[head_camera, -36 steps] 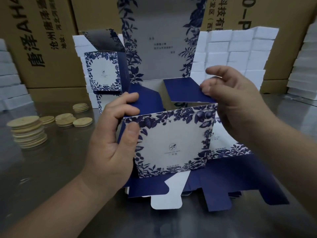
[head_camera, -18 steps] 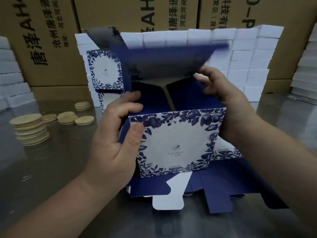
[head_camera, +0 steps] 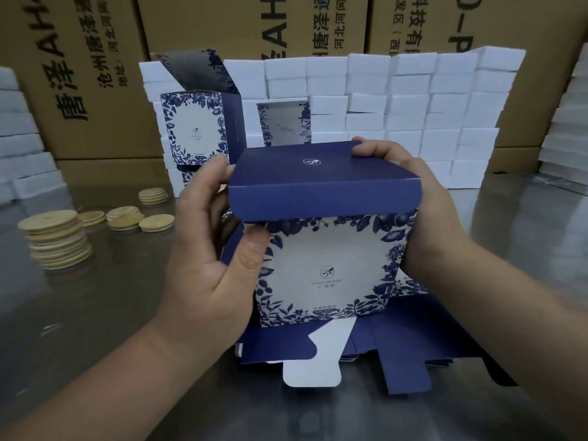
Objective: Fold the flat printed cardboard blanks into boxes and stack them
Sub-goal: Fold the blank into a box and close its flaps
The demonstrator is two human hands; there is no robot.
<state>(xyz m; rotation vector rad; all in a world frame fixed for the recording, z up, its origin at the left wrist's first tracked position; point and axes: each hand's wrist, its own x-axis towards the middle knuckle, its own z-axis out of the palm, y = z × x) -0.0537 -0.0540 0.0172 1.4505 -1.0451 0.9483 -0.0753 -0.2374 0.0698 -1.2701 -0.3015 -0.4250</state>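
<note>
Box of blue-floral printed cardboard (head_camera: 331,268), likely light and easily dented, clasped at its side edges by left grip (head_camera: 206,256) and right grip (head_camera: 423,218).

We see the near box (head_camera: 327,272) with a white front framed by a navy floral border, and its lid (head_camera: 318,176) plain navy with a tiny white emblem. The flat blanks (head_camera: 404,342) under it are navy, one flap showing white. The far box (head_camera: 194,128) at left carries the same blue-and-white flowers. Behind stand white blocks (head_camera: 413,100) and brown cartons (head_camera: 105,100) printed black; pale tan discs (head_camera: 57,237) lie on the grey table (head_camera: 95,313).
</note>
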